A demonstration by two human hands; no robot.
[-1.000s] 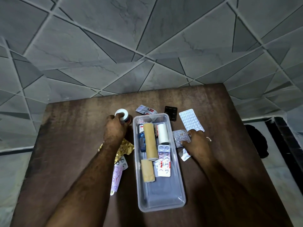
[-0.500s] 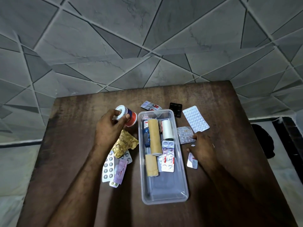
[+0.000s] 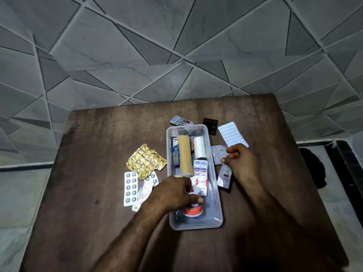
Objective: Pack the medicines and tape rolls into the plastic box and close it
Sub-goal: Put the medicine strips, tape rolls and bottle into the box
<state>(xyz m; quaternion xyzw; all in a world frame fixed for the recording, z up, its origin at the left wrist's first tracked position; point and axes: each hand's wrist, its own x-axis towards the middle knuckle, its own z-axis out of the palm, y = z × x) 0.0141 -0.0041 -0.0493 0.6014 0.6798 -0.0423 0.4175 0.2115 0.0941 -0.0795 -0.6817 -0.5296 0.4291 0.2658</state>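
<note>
A clear plastic box (image 3: pixel 215 209) lies lengthwise on the brown table, with no lid on it. It holds a tan roll (image 3: pixel 184 156), a white roll (image 3: pixel 199 147) and a blister strip (image 3: pixel 200 173). My left hand (image 3: pixel 172 193) reaches into the box's near half and grips a red-and-white tape roll (image 3: pixel 192 210) that sits low in the box. To the right of the box, my right hand (image 3: pixel 240 163) hovers with curled fingers over a silver strip (image 3: pixel 217 154) and a small sachet (image 3: pixel 224 178); it holds nothing that I can see.
Left of the box lie a crumpled gold foil strip (image 3: pixel 145 160) and a white blister strip (image 3: pixel 130 188) over some others. Behind and right of the box sit a white pill sheet (image 3: pixel 231 135), a black strip (image 3: pixel 210 125) and a red-marked strip (image 3: pixel 180 121). A tiled wall rises behind.
My left hand carried the red-and-white tape roll from the table's far left of the box into the box's near half. My right hand shifted slightly beside the box.
</note>
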